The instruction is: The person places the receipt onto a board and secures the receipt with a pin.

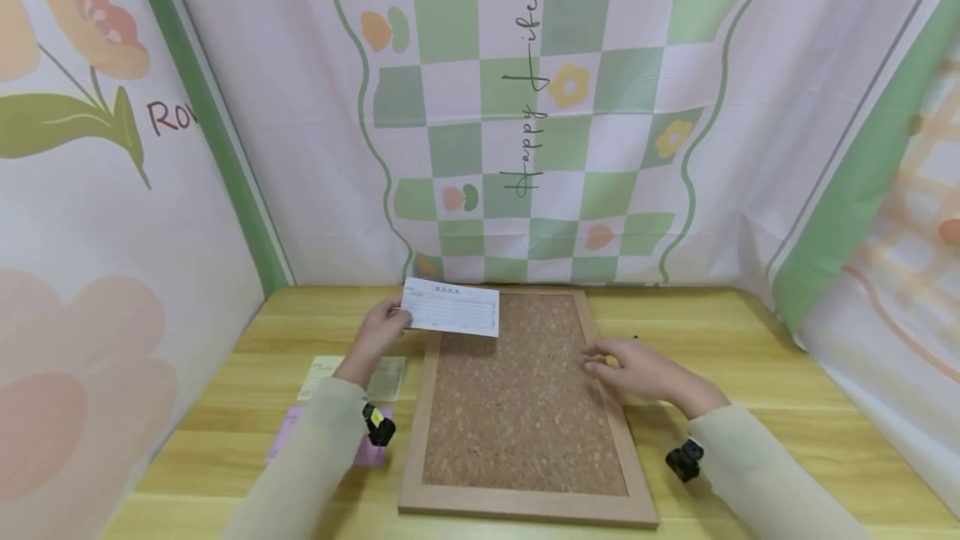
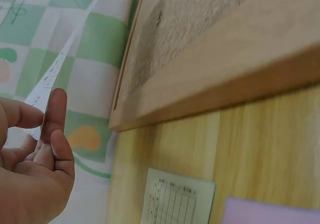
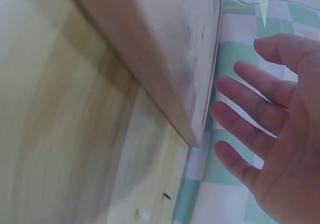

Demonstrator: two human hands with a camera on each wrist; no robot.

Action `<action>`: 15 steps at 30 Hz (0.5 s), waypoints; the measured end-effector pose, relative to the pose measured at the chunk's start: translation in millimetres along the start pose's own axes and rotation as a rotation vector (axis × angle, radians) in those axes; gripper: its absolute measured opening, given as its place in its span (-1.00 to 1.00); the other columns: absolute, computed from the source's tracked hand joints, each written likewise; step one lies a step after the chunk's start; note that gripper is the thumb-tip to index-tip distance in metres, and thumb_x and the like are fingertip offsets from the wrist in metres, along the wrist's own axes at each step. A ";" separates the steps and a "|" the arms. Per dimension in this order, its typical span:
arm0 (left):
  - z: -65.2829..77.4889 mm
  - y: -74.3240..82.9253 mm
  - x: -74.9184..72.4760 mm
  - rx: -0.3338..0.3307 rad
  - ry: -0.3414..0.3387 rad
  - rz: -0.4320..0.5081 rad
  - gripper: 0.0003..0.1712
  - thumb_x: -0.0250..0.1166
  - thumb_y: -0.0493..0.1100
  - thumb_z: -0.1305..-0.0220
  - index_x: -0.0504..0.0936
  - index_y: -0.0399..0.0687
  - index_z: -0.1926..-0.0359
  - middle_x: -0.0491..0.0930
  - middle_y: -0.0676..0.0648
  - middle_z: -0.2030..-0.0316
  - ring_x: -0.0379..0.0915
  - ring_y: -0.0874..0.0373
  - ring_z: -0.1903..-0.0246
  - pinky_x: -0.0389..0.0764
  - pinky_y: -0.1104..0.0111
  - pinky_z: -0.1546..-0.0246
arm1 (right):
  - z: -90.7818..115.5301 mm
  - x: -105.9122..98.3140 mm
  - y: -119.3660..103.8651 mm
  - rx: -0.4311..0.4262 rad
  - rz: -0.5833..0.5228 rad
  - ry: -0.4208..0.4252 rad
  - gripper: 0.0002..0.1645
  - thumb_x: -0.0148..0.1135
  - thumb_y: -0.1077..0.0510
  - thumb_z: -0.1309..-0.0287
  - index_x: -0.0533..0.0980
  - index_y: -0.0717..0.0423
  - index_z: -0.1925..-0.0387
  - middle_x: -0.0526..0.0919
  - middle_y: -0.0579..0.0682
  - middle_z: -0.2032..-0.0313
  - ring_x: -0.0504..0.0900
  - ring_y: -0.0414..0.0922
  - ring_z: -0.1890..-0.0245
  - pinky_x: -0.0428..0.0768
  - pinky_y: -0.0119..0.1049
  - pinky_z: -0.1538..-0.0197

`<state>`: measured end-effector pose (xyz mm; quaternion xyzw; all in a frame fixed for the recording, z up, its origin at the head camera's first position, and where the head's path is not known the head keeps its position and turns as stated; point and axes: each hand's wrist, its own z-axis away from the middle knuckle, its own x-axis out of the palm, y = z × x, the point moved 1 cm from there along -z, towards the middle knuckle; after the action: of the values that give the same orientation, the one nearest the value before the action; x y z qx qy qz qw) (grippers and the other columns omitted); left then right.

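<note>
My left hand [image 1: 381,329] pinches a white printed paper slip [image 1: 453,308] by its left end and holds it above the upper left part of a cork board [image 1: 525,407] in a wooden frame. In the left wrist view the slip [image 2: 52,74] appears nearly edge-on between thumb and fingers. My right hand [image 1: 637,367] hovers by the board's right frame, holding nothing. Its fingers [image 3: 255,102] are spread and relaxed in the right wrist view. Left of the board lie a pale yellow-green printed slip [image 1: 387,379] and a purple slip [image 1: 371,452], both partly hidden by my left arm.
A tiny dark object [image 3: 166,196] and a small whitish one [image 3: 142,214] lie on the wooden table [image 1: 720,332] right of the board; their kind is unclear. A checkered curtain [image 1: 525,132] hangs behind the table's back edge, with more patterned cloth at both sides.
</note>
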<state>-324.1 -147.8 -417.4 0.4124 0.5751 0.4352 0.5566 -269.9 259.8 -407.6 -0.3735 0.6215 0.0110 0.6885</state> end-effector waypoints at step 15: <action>1.9 11.2 31.8 0.017 -0.030 0.037 -0.45 0.06 -0.30 -0.31 0.39 -0.48 -0.28 0.58 -0.36 -0.05 0.54 -0.12 0.03 0.52 0.02 -0.04 | -42.8 6.9 -20.8 0.038 -0.123 0.011 -0.45 0.01 -0.07 -0.52 0.47 0.25 -0.26 0.63 0.10 -0.06 0.60 0.06 -0.06 0.57 0.02 -0.06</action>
<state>-323.5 -114.1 -415.5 0.4344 0.5624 0.4344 0.5535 -294.7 219.1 -401.0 -0.3978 0.6013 -0.0450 0.6915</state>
